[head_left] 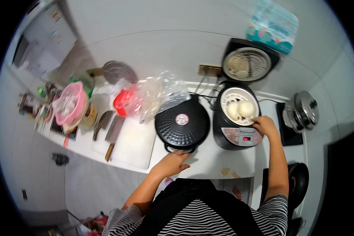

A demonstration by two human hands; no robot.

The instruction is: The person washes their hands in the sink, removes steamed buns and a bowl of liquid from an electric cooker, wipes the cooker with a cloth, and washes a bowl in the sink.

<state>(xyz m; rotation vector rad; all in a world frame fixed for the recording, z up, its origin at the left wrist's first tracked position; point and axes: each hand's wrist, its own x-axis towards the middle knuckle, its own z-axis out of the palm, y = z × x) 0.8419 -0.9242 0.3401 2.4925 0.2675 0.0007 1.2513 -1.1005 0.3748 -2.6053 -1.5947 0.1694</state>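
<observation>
My right hand (266,125) is closed at the front right rim of a white steamer tray (225,98), its fingertips partly hidden. Two round white buns (240,110) sit side by side in that tray, which rests in the top of a black rice cooker (224,131). The cooker's lid (247,63) stands raised at the back, and its panel shows a lit red display. My left hand (172,162) lies at the front handle of a round black lidded pan (183,131), thumb apart from the fingers, touching the handle without wrapping round it.
Left of the pan lie a white cutting board (133,143), a knife (115,131), a cleaver (102,124) and clear plastic bags (157,96). A pink basket (72,104) stands further left. At right is a steel pot (305,112). Cords run behind the cooker to a wall socket (209,70).
</observation>
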